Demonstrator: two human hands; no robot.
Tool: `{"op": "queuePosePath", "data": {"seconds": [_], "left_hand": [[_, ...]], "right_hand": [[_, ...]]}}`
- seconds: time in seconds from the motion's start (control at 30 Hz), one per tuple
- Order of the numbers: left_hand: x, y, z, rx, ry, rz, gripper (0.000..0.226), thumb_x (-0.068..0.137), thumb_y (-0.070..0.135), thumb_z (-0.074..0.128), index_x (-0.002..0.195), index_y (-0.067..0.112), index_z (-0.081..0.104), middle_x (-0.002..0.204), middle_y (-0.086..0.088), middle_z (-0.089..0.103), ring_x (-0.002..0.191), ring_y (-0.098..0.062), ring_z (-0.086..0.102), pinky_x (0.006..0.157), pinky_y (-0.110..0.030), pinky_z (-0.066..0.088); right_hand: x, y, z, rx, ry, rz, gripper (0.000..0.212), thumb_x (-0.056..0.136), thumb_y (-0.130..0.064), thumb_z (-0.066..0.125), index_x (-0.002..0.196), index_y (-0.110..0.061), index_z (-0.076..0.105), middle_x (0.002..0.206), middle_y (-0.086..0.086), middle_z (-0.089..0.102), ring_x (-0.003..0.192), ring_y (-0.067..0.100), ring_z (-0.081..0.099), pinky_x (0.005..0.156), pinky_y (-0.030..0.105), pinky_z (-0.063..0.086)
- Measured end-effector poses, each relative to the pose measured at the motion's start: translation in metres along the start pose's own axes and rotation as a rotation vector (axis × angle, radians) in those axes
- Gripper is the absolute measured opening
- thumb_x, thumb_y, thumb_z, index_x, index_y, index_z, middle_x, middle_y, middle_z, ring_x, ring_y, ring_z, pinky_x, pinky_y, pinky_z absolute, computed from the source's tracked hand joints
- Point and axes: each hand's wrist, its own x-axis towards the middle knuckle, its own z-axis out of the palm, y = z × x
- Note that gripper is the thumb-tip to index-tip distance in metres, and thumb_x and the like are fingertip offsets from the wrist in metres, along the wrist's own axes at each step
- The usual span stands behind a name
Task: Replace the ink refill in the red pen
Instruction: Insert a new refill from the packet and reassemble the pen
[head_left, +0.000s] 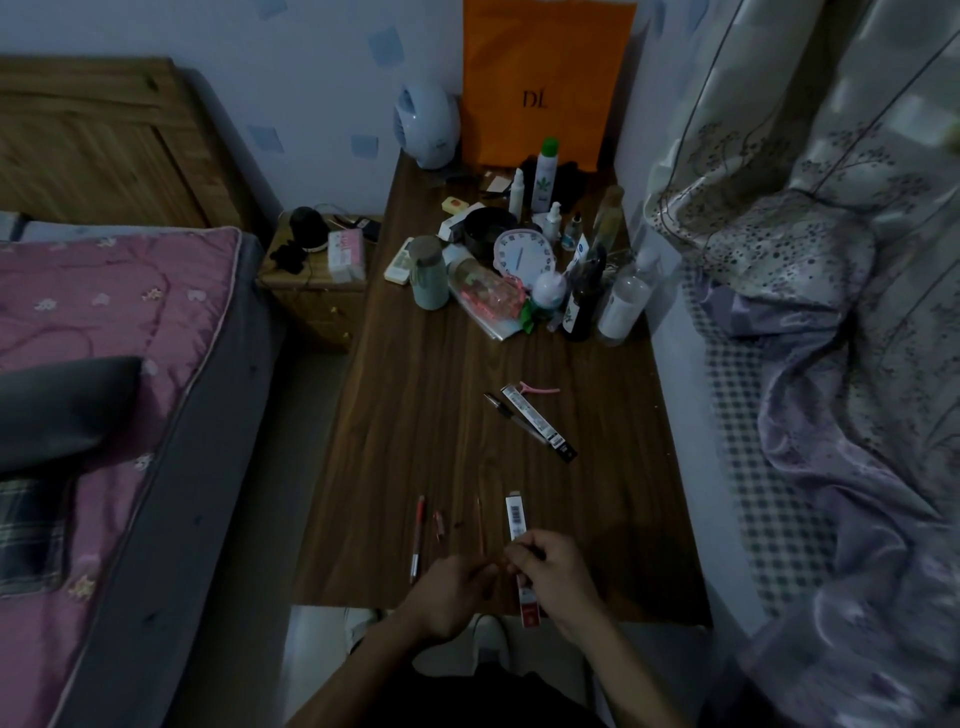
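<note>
The fingers of the right hand curl around a refill packet. The left hand has curled fingers touching them; I cannot tell what they hold. The red pen lies on the desk, just left of a thin refill.

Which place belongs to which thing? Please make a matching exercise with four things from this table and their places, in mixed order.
Things:
1. orange bag
2. pink hair clip
3. red pen
4. white refill packet

Places:
A. partly under the right hand
B. standing at the far end of the table
C. lying near the front edge, just left of the left hand
D. mid-table, beside the upper end of the black packet

Pairs: 1-B, 2-D, 3-C, 4-A
</note>
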Motion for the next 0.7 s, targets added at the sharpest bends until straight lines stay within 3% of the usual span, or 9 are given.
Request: {"op": "queuePosePath", "data": {"seconds": [0.1, 0.23, 0.4, 0.57, 0.7], "left_hand": [[0.005, 0.004, 0.0, -0.084, -0.048, -0.034, 0.037, 0.101, 0.028, 0.044, 0.071, 0.016, 0.062, 0.062, 0.006, 0.057, 0.057, 0.0, 0.05, 0.062, -0.026, 0.039], [0.011, 0.004, 0.001, -0.179, -0.079, -0.074, 0.043, 0.101, 0.028, 0.046, 0.059, 0.025, 0.057, 0.047, 0.018, 0.057, 0.047, 0.006, 0.048, 0.051, -0.013, 0.034], [0.008, -0.022, -0.005, -0.3, -0.061, -0.181, 0.038, 0.102, 0.029, 0.043, 0.071, 0.021, 0.064, 0.059, 0.004, 0.056, 0.056, -0.008, 0.05, 0.055, -0.022, 0.039], [0.009, -0.029, -0.002, -0.36, 0.072, -0.247, 0.036, 0.103, 0.027, 0.042, 0.076, 0.019, 0.065, 0.049, 0.006, 0.06, 0.047, 0.001, 0.049, 0.05, -0.018, 0.038], [0.011, -0.028, 0.003, -0.41, 0.15, -0.256, 0.033, 0.102, 0.028, 0.043, 0.082, 0.018, 0.066, 0.052, 0.007, 0.063, 0.048, 0.001, 0.054, 0.051, -0.014, 0.039]], "right_hand": [[0.001, 0.001, -0.004, 0.002, 0.019, -0.014, 0.018, 0.092, -0.023, 0.063, 0.079, -0.031, 0.073, 0.072, -0.005, 0.071, 0.062, 0.0, 0.061, 0.064, 0.025, 0.049], [0.003, 0.001, -0.007, 0.016, 0.045, -0.006, 0.02, 0.093, -0.023, 0.063, 0.078, -0.031, 0.072, 0.075, -0.005, 0.072, 0.067, 0.002, 0.064, 0.066, 0.024, 0.05], [0.01, 0.007, -0.043, 0.101, 0.275, 0.06, 0.008, 0.091, -0.027, 0.066, 0.085, -0.028, 0.071, 0.084, -0.001, 0.072, 0.082, 0.018, 0.068, 0.071, 0.031, 0.054], [0.016, 0.02, -0.057, -0.023, 0.284, 0.061, 0.015, 0.091, -0.028, 0.067, 0.091, -0.042, 0.066, 0.098, -0.024, 0.061, 0.092, -0.005, 0.057, 0.071, 0.015, 0.043], [0.019, 0.033, -0.06, -0.172, 0.343, 0.074, 0.021, 0.091, -0.02, 0.068, 0.09, -0.041, 0.065, 0.095, -0.024, 0.057, 0.086, -0.009, 0.052, 0.066, 0.009, 0.039]]}}
